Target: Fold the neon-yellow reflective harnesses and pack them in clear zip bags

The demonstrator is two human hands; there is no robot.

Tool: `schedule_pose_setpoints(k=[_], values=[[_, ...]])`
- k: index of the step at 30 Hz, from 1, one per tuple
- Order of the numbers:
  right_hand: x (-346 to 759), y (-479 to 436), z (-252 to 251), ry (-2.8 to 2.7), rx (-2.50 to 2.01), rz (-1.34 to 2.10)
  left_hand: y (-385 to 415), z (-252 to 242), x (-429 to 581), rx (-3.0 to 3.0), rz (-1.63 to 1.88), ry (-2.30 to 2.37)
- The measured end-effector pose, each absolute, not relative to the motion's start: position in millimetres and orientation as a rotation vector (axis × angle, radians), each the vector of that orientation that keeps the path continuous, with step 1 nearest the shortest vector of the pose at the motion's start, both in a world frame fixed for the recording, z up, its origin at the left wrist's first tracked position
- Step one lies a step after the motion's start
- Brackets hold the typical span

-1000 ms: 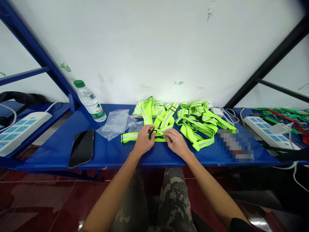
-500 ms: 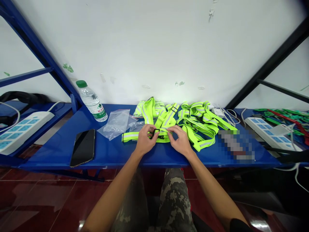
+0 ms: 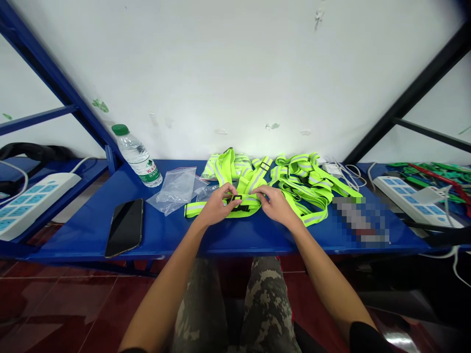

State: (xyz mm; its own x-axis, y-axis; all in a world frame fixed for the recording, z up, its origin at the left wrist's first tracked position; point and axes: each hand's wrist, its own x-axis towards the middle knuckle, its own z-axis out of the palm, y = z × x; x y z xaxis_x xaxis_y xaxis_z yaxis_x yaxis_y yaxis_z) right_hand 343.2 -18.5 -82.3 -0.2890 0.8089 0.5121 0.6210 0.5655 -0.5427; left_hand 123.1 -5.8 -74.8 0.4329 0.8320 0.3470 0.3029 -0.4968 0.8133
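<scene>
A neon yellow reflective strap (image 3: 194, 209) with a grey stripe lies across the middle of the blue table (image 3: 88, 230). My left hand (image 3: 217, 206) pinches it just left of a black plastic buckle (image 3: 237, 201). My right hand (image 3: 275, 206) is closed on the same strap just right of the buckle. Behind my hands lie more of these straps in a folded bundle (image 3: 235, 169). A loose tangled heap of straps (image 3: 305, 184) sits to the right.
A clear plastic bag (image 3: 175, 189) and a black phone (image 3: 124, 226) lie left of my hands. A water bottle (image 3: 137, 156) leans at the back left. White power strips (image 3: 31, 201) (image 3: 414, 201) sit on both sides. My camouflage-trousered knees show below the table edge.
Both hands have shifted slightly away from me along the strap. The black buckle, half hidden by my fingers before, now shows between them.
</scene>
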Motion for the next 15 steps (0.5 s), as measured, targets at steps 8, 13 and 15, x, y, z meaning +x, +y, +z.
schedule_pose_setpoints(k=[8, 13, 15], values=[[346, -21, -84, -1.941, -1.182, 0.317, -10, -65, 119, 2.469, 0.752, 0.956], [345, -23, -83, -2.006, -1.107, 0.28, -14, -54, 127, 2.542, 0.792, 0.901], [345, -24, -81, -2.016, -1.084, 0.291, -14, -51, 131, 2.528, 0.853, 0.922]])
